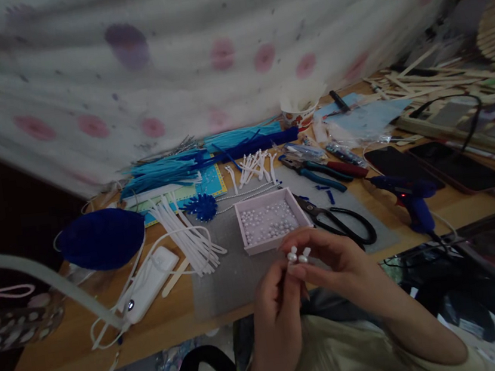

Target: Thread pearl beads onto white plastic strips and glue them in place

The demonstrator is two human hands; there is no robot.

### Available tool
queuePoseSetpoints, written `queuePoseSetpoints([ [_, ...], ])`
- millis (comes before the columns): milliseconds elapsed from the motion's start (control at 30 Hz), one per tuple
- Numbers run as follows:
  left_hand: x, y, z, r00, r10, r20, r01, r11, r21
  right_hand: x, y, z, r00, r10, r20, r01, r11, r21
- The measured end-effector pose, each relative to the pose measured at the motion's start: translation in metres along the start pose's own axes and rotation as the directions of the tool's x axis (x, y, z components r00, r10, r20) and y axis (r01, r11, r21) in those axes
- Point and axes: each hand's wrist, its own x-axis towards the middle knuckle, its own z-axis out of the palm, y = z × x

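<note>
Both of my hands are close together in front of the pink box, fingertips pinched around small white fuzzy stems with pearl beads (303, 258). My left hand (277, 308) grips them from below. My right hand (335, 259) closes on them from the right, thumb and index finger at the beads. Just beyond is the pale pink box (259, 246) with many loose white pearl beads (272, 221) in it. Behind that box lies a bunch of short white stems with beaded tips (254, 168). Black-handled scissors (347, 224) rest right of the box, partly hidden behind my right hand.
Left are white pipe cleaners (190, 234), a blue tinsel flower (202, 206), a white power bank (154, 284) and a dark blue pouch (103, 239). At right are pliers (313, 172), a blue glue gun (411, 195) with a red light, and phones (457, 166). Blue pipe cleaners (160, 173) lie behind.
</note>
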Motion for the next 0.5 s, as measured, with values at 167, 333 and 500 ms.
queuePoseSetpoints([
  [167, 0.001, 0.003, 0.001, 0.999, -0.031, -0.017, 0.031, 0.999, 0.006, 0.0, 0.001, -0.01, 0.997, -0.03, -0.07, 0.031, 0.999, 0.013],
  [333, 0.001, 0.001, 0.0, 0.997, -0.071, -0.035, 0.072, 0.997, 0.006, 0.004, -0.001, -0.02, 0.965, -0.03, -0.259, 0.059, 0.993, 0.105],
  [500, -0.001, 0.004, 0.002, 1.0, -0.026, -0.014, 0.026, 1.0, 0.003, 0.003, 0.005, -0.013, 0.99, 0.104, -0.091, -0.06, 0.916, 0.396],
])
